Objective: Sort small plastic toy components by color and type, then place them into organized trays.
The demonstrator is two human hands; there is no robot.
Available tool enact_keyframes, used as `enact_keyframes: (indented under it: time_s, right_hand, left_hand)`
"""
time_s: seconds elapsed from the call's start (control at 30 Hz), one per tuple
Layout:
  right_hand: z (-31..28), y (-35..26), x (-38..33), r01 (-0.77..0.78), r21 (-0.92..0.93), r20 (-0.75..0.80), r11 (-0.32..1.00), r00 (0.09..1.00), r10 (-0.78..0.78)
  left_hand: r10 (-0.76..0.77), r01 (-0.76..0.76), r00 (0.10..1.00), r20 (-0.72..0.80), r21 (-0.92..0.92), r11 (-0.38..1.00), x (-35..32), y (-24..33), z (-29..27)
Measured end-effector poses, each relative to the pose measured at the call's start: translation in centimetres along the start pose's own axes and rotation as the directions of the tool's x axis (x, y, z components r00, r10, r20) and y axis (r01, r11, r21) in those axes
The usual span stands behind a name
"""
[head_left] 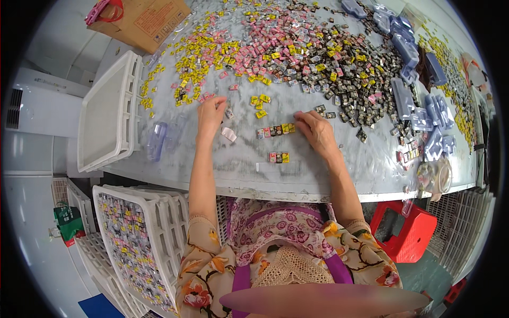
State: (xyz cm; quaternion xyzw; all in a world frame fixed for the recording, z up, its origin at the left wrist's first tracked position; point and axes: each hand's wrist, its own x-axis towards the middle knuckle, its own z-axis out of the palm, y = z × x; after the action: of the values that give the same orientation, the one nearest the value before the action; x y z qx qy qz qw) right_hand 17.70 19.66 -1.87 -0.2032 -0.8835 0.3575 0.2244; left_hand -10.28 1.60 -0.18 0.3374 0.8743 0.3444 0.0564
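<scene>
My left hand point(211, 115) is over the left middle of the table, fingers curled together beside a few pink mini boxes point(205, 97); what they hold, if anything, is hidden. A small white-pink piece point(229, 134) and a pale mini box point(229, 113) lie just right of that wrist. My right hand point(316, 131) rests with fingers partly stretched and apart, next to the yellow end of a row of mini boxes point(275, 131) in white, red, black and yellow. A shorter row point(279, 157) sits nearer me, by a clear plastic strip point(270, 167). Several yellow mini boxes point(260, 100) lie loose beyond.
A wide heap of mini boxes point(297, 47) covers the table's far side. Clear plastic trays point(405, 98) are piled at right, others point(156, 140) at left. A white crate point(85, 127) and a cardboard box point(140, 24) stand left. Below are a filled crate point(99, 204) and a red stool point(408, 233).
</scene>
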Motion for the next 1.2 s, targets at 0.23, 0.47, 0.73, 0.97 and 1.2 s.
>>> enact_keyframes:
  time_s: [0.23,0.47,0.73,0.97,1.2]
  right_hand:
    - [0.6,1.0,0.6,0.022,-0.088,-0.246,0.996,0.968,-0.043]
    - [0.6,0.8,0.9,0.001,-0.035,-0.232,0.999,0.973,-0.009]
    - [0.5,1.0,0.4,0.018,-0.052,-0.204,0.999,0.979,-0.028]
    - [0.4,1.0,0.7,0.038,-0.05,-0.207,0.998,0.977,-0.048]
    - [0.4,1.2,0.7,0.05,-0.058,-0.206,0.997,0.977,-0.061]
  left_hand:
    - [0.15,-0.148,0.989,-0.019,0.079,0.986,4.5,0.1,1.1]
    - [0.345,-0.372,0.926,0.15,0.225,0.9,5.7,0.6,2.1]
    - [0.301,-0.302,0.953,0.024,0.143,0.943,1.2,1.2,1.9]
    - [0.318,-0.335,0.942,0.11,0.238,0.911,-1.9,2.3,1.6]
    - [0.268,-0.278,0.961,0.072,0.226,0.934,-1.8,1.6,2.1]
